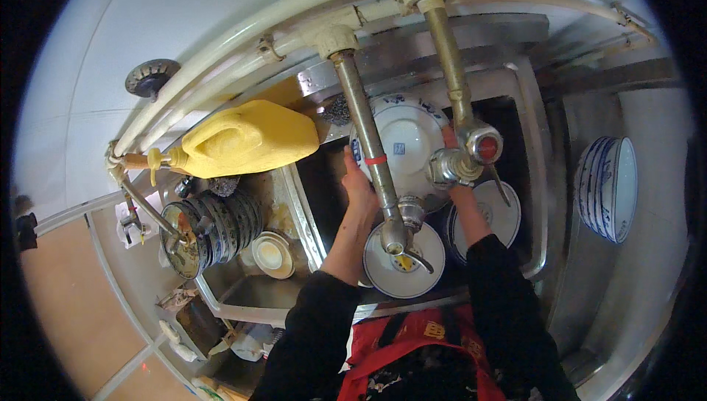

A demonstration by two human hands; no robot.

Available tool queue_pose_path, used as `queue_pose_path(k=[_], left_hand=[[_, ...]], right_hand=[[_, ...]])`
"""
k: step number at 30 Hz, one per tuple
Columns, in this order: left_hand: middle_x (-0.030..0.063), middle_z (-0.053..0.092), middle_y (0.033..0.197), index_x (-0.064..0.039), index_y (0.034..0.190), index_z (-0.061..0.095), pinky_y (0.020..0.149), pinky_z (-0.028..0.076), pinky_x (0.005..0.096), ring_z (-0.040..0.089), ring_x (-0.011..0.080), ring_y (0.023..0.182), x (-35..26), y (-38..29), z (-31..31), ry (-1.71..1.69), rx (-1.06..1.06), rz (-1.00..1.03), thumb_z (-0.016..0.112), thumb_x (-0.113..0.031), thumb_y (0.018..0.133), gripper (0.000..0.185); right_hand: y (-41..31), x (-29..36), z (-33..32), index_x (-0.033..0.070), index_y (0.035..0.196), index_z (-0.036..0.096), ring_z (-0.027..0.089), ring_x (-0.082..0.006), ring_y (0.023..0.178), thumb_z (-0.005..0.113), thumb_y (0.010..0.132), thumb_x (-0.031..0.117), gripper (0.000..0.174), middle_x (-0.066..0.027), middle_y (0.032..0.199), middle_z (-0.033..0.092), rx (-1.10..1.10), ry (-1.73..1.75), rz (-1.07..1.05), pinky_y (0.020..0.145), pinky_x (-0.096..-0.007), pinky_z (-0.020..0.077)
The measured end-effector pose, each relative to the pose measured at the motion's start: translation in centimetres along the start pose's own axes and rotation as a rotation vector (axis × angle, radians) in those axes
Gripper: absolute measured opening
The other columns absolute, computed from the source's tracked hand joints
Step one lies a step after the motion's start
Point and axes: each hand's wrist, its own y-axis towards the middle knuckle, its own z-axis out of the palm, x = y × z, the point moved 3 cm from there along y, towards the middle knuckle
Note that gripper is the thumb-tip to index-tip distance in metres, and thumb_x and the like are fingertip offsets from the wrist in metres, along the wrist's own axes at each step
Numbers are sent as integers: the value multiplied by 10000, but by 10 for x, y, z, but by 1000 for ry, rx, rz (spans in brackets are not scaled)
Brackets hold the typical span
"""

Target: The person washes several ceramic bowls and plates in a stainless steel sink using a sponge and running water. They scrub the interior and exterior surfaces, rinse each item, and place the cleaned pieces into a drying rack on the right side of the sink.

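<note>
A large white plate with a blue pattern [406,133] is held between my two hands, its underside turned up, over the right sink basin. My left hand [358,183] grips its left rim, thumb or finger along the edge. On the opposite rim is my right hand [453,149], partly hidden by a metal tap [450,168]. Below the plate, a white plate with a yellow spot [381,268] lies in the basin under another tap [395,235]. More white plates [505,207] are stacked at the right, near my right forearm.
Dirty patterned dishes [221,230] stand in a row at the left sink, near small saucers [272,256]. A yellow plastic jug [259,138] lies behind them, and steel wool [338,109] sits at the back ledge. Stacked blue-and-white bowls [616,191] rest on the right. Two tap pipes hang over the basin.
</note>
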Motion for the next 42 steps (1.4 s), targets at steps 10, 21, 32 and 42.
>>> queue_pose_path(k=[10,21,32,42], left_hand=[[116,551,1269,-44,1302,469,1018,388,413,533,258,1155,34,10,15,-203,325,-85,377,-488,963,566],[34,535,954,-131,1059,517,752,422,346,532,180,852,79,-38,-11,-123,189,-89,384,-631,900,542],[26,524,1091,-104,1202,478,836,434,339,510,174,990,19,-66,32,173,382,369,406,-594,922,569],[49,517,962,-145,1094,513,704,442,355,524,179,853,40,25,10,-154,377,-153,460,-605,886,508]], right_hand=[[-28,57,-24,-58,1194,567,608,-194,954,645,863,228,444,-93,1063,656,-323,602,-279,864,-296,457],[-49,18,10,-17,1157,626,616,-180,938,673,843,271,428,-124,1064,665,-591,731,-149,843,-298,464],[-35,1,21,34,1151,574,577,-219,994,574,882,263,354,-100,1097,613,-385,863,-89,853,-373,470],[-3,2,-27,56,1300,452,497,-275,1169,559,894,165,434,-176,1283,491,-159,291,-479,960,-371,401]])
